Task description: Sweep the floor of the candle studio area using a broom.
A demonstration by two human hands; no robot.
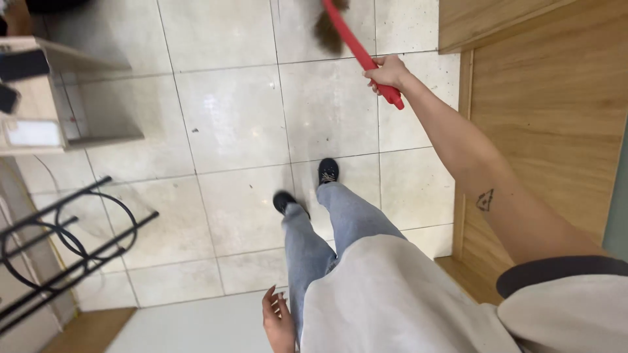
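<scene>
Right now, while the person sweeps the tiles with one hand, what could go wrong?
1. Only the right hand holds the red broom handle, near its end, so control may be weak.
2. The black metal rack stands close on the left; a step sideways could catch it.
3. The left hand hangs free, giving no support.

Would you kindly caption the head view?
Right hand grips a red-handled broom over tiled floor; left hand hangs empty.

Broom [356, 46] ahead, shelf [46, 98] far left
</scene>
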